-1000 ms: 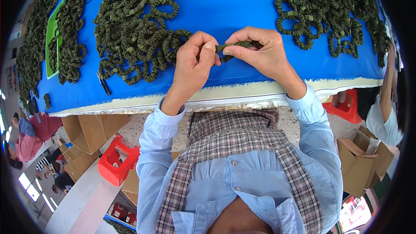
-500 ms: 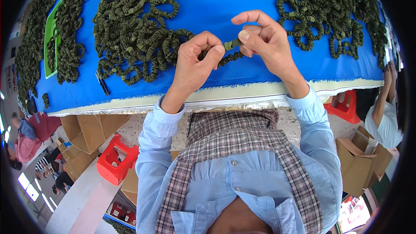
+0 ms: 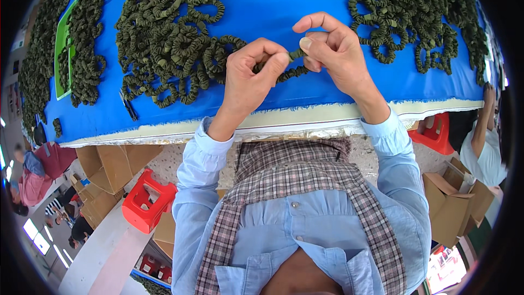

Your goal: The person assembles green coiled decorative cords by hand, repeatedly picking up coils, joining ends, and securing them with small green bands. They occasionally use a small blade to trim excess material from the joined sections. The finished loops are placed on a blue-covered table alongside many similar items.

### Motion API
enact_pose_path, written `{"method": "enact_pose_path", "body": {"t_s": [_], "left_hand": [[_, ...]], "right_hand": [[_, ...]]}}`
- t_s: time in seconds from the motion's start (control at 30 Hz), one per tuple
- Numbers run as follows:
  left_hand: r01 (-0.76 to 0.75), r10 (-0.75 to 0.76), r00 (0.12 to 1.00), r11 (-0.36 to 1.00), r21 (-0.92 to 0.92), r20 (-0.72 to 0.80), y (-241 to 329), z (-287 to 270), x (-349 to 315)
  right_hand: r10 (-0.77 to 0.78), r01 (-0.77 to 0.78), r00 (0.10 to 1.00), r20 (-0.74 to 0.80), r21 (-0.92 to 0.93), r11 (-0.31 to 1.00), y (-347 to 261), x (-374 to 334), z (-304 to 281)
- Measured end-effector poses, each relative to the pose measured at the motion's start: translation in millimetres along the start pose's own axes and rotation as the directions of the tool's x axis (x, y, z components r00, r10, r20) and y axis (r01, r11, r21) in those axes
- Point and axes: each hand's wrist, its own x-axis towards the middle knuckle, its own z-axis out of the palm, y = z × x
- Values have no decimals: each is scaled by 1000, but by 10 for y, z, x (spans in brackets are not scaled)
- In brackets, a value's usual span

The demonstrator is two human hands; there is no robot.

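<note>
A dark green gathered-fabric ring, like a scrunchie (image 3: pixel 293 72), is held between my two hands above the blue table cover. My left hand (image 3: pixel 245 79) pinches it with thumb and forefinger. My right hand (image 3: pixel 344 63) pinches the other side between its thumb and bent fingers, with the forefinger raised and curled above. A short stretch of the fabric shows between the fingertips; the lower curve of the ring hangs just under them. Left of my left hand lies a big heap of similar green rings (image 3: pixel 164 38).
More rings lie in a heap (image 3: pixel 409 16) at the right. On the left are a green tray (image 3: pixel 58 71) and small dark snips (image 3: pixel 130 106). Below the table edge stand red stools (image 3: pixel 144 202), cardboard boxes (image 3: pixel 445 213) and a co-worker's arm (image 3: pixel 483 114) at far right.
My left hand has slid slightly right, toward my right hand, so less of the scrunchie shows between the fingertips. The right hand has hardly moved.
</note>
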Motion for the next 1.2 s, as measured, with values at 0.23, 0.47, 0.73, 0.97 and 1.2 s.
{"method": "enact_pose_path", "body": {"t_s": [0.23, 0.47, 0.73, 0.97, 1.2], "left_hand": [[58, -60, 998, 993, -99, -11, -63, -3, 5], [138, -121, 987, 975, -173, 110, -116, -97, 40], [37, -37, 994, 999, -4, 98, -135, -54, 30], [75, -62, 995, 981, -178, 75, -88, -47, -20], [112, -88, 990, 964, -241, 107, -11, -12, -55]], "right_hand": [[60, -60, 998, -6, 39, 997, -22, 13, -28], [-136, 169, 985, 105, -444, 880, -16, -51, 63], [-281, 290, 952, 120, -644, 708, 49, -44, 61], [-156, 154, 987, 37, -492, 857, -55, -65, 77], [-162, 193, 981, 107, -451, 872, -74, -75, 102]]}}
